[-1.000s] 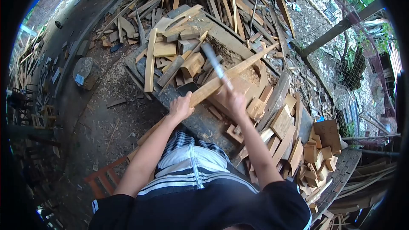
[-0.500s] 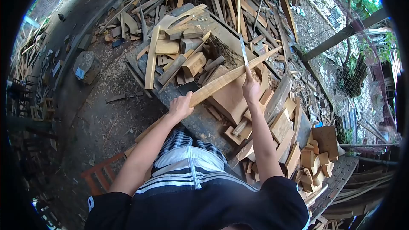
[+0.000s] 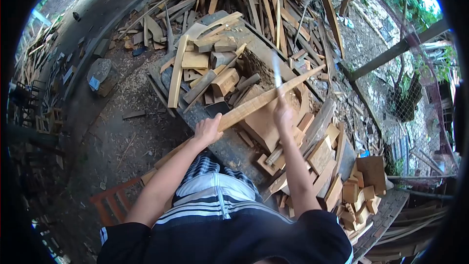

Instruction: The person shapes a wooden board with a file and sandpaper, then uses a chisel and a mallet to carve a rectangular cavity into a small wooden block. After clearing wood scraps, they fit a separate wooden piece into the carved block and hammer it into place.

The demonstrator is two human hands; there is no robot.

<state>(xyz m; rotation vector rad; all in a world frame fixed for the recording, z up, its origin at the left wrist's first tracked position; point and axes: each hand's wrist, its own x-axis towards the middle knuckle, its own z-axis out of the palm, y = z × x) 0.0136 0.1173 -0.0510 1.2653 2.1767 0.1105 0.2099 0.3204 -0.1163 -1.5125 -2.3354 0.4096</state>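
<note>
A long, tapered strip of wood (image 3: 254,103) slants across the bench, its thin tip pointing to the upper right. My left hand (image 3: 208,130) is closed around its near part, and the strip carries on behind my left forearm. In my right hand (image 3: 283,116), fingers wrapped round the handle, is a long-bladed knife (image 3: 277,74), smeared by motion. The blade points away from me and overlaps the strip's far side. Beneath the strip sits a big wooden block (image 3: 259,126) with a rough, hacked hollow.
Offcuts (image 3: 195,60) lie heaped on the dark bench (image 3: 229,149) beyond my left hand. Blocks (image 3: 320,155) crowd the right side. Behind the bench rises a scrap pile (image 3: 264,0). A reddish slatted wooden piece (image 3: 115,199) stands low on the left.
My right hand and the knife have shifted slightly toward me and left, and the blade is now blurred. My left hand keeps its hold on the strip. The whole view has shifted slightly.
</note>
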